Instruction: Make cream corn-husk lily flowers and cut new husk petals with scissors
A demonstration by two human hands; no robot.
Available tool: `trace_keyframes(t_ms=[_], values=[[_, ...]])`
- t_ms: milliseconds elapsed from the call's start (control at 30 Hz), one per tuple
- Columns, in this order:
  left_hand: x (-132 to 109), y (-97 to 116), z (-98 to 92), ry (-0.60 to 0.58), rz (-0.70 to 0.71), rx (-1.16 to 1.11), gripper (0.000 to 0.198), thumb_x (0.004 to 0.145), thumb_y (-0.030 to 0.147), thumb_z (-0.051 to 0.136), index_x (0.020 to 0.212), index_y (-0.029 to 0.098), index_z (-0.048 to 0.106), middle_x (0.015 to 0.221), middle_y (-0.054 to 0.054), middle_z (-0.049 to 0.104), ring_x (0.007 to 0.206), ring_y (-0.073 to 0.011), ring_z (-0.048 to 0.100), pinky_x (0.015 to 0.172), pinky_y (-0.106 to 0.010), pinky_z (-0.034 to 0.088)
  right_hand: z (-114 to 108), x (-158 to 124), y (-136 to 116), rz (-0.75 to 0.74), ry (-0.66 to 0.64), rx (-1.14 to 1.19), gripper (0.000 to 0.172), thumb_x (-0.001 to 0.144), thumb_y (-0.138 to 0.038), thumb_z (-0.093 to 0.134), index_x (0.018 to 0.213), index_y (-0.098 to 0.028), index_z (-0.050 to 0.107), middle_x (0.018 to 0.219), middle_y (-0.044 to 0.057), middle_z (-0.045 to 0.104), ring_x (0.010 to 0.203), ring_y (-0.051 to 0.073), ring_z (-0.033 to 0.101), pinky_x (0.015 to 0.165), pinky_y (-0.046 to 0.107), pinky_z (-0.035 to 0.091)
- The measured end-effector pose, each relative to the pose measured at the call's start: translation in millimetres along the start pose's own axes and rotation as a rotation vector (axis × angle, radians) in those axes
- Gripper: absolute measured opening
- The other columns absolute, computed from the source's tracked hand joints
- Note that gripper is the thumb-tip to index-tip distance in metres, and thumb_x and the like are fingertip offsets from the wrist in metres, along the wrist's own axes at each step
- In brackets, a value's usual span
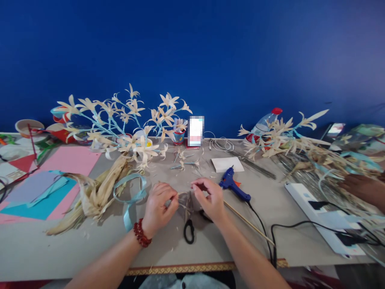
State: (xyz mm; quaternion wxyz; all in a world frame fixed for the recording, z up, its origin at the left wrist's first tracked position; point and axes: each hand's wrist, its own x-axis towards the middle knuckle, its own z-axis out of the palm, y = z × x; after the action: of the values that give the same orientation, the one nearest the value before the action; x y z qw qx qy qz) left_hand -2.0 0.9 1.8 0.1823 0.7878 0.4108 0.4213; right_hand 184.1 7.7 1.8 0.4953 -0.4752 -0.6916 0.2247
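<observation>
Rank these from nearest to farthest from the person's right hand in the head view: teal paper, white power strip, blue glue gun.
From the right hand:
1. Blue glue gun: just to its right.
2. White power strip: farther right.
3. Teal paper: far left, beyond the left hand.

Txt, nos., signs — none legible

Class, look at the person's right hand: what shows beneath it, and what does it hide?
Part of one black scissors handle shows beneath the right hand, which covers the rest of it. The other handle is in view.
</observation>
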Motion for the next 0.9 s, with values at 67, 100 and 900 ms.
trace_keyframes(t_ms=[67,100,900], values=[[0,0,0.0,-0.023,0.001,0.007,0.016,0.084,0.016,0.049,0.072,0.02,0.057,0.068,-0.003,0.059,0.072,-0.0197,0.055,0.08,-0.039,0.045,3,-2,-6,-0.003,-0.128,0.039,0.016,0.082,-0.018,0.056,0.096,-0.02,0.062,0.085,0.004,0.068,0.07,0.016,0.064,0.066,0.026,0.051],[1,0,0.1,-0.03,0.002,0.011,0.016,0.084,0.016,0.049,0.071,0.021,0.057,0.068,-0.003,0.059,0.072,-0.0197,0.055,0.08,-0.039,0.045,6,-3,-8,-0.008,-0.182,0.031,0.015,0.081,-0.018,0.056,0.095,-0.02,0.062,0.084,0.004,0.067,0.07,0.016,0.063,0.066,0.026,0.051],[0,-1,2.2,-0.035,-0.034,-0.008,0.019,0.086,0.016,0.049,0.069,0.02,0.057,0.065,-0.002,0.058,0.07,-0.0186,0.055,0.079,-0.037,0.045,0,4,2,0.002,-0.138,-0.143,0.008,0.08,-0.016,0.056,0.076,-0.02,0.062,0.068,0.0,0.065,0.063,0.016,0.06,0.062,0.025,0.046]])
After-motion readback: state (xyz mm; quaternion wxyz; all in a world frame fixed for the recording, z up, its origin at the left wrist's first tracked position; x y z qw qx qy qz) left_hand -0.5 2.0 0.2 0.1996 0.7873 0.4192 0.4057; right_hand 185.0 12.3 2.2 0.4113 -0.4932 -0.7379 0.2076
